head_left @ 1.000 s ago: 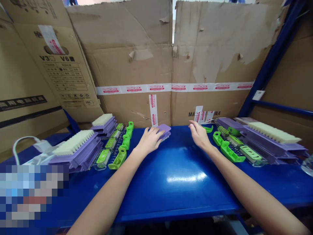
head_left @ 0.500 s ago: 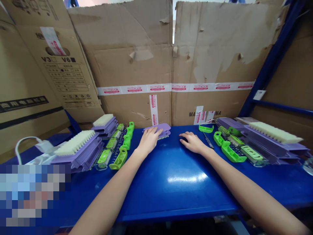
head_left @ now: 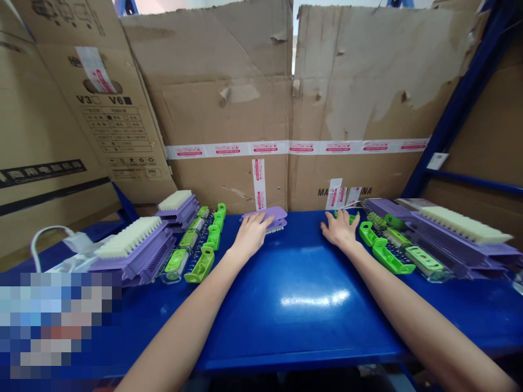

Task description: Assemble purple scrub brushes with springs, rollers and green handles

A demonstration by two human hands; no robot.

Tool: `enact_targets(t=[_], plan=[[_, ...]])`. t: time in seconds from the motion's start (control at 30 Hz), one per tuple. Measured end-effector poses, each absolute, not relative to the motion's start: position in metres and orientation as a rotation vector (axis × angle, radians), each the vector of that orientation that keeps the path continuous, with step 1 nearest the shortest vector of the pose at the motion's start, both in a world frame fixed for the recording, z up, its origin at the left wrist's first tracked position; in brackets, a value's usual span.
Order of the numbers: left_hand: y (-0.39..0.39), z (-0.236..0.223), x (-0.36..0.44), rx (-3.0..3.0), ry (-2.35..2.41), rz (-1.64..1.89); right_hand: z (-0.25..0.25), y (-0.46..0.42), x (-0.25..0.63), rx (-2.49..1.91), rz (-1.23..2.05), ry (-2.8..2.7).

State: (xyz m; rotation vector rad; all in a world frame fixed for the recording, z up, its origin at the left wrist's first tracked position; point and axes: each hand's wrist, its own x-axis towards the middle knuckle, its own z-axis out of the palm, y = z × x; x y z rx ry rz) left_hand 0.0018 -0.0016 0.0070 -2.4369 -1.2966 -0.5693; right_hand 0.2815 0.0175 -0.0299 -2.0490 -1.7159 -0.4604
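Purple part (head_left: pixel 276 213), green bracket (head_left: pixel 352 219), glossy blue table (head_left: pixel 286 332), white tape (head_left: pixel 237 148) (red print)

Left hand (head_left: pixel 250 237): bare, ungloved; fingers slender, back of hand smooth. Left forearm (head_left: pixel 196 305), behind the hand: uncovered, narrowed at the wrist, gradually broadened away from it. Right hand (head_left: pixel 341 231): likewise bare and ungloved. Right forearm (head_left: pixel 408 305), behind that hand: uncovered, slim, similarly tapered toward the wrist.

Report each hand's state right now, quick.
Left hand: fingers on the purple piece; whether its grip is closed cannot be told.
Right hand: open, fingers spread by a green piece, nothing visibly held.
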Motion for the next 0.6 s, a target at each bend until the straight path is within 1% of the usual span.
enact_targets(t=[0.17, 0.33, 0.5, 0.6], plan=[[-0.001, 0.006, 0.002, -2.426, -1.313, -0.541, -0.032, 0.026, 0.283, -2.063, -0.347, -1.75], [0.0, 0.006, 0.002, -2.424, -1.303, -0.543, -0.028, 0.025, 0.278, -1.975, -0.195, -1.767], [-0.001, 0.008, 0.002, -2.435, -1.291, -0.537, -0.02, 0.021, 0.269, -1.675, -0.122, -1.819], [-0.003, 0.009, 0.002, -2.433, -1.298, -0.516, -0.012, 0.016, 0.263, -1.456, -0.077, -1.748]])
